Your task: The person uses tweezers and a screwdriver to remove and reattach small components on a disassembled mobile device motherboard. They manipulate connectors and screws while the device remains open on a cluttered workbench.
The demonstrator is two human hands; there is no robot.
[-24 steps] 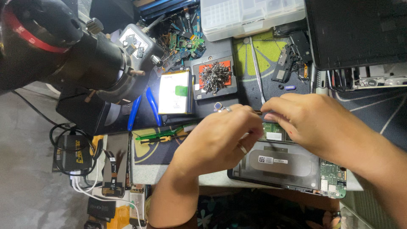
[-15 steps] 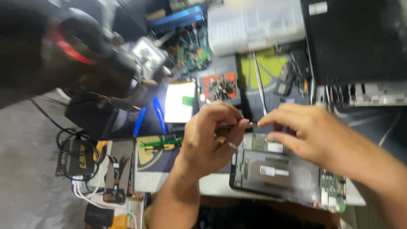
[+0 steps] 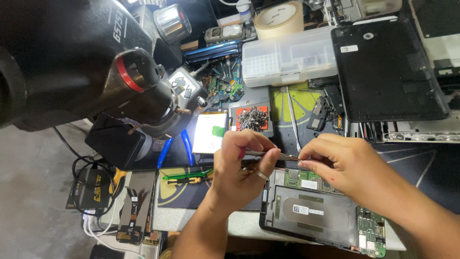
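Since the earlier frame, both hands have been drawn slightly apart and the view has steadied. One pair of tweezers (image 3: 268,154) is pinched in the fingers of the left hand (image 3: 239,168), its tip met by the closed fingers of the right hand (image 3: 342,165), just above one opened tablet (image 3: 316,211) on the desk (image 3: 191,218). Two circuit boards are seen inside it. One microscope (image 3: 139,91) stands left; one tape roll (image 3: 278,19) lies beyond.

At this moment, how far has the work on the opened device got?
Done: the back cover lies off to the side and the opened device shows its circuit boards. In hand: the left hand holds tweezers, their tip meeting the right hand's fingertips above the upper board. Left: the device remains open, cover not refitted.
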